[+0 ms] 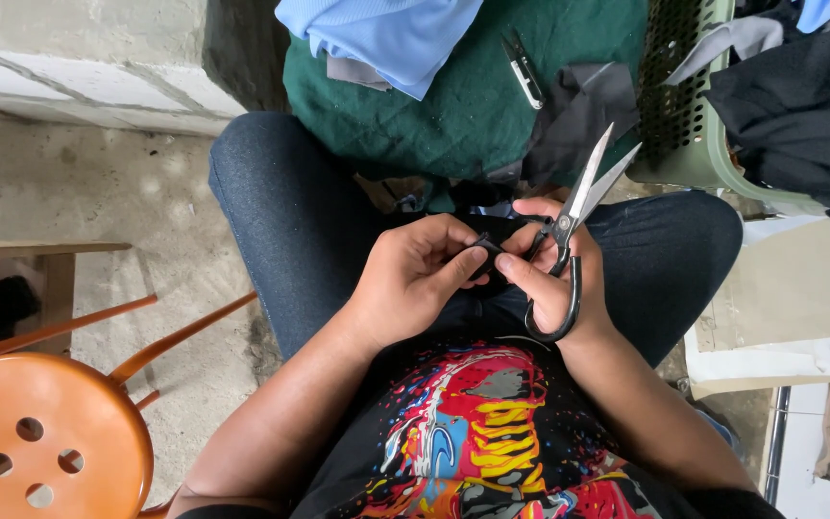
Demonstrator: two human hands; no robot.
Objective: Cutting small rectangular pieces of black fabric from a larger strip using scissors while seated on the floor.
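My left hand [413, 279] pinches a small piece of black fabric [488, 252] over my lap. My right hand [551, 281] also touches that fabric with thumb and forefinger, while black-handled scissors [580, 202] hang from its fingers, blades slightly apart and pointing up and away. Both hands meet above my jeans-clad thighs [300, 231]. Most of the black piece is hidden between the fingers.
A green cloth [453, 106] lies ahead with blue fabric [386, 34], dark grey fabric [578, 115] and small thread snips [524, 69] on it. A green plastic basket [684, 125] with dark clothes stands at right. An orange stool [45, 432] is at lower left.
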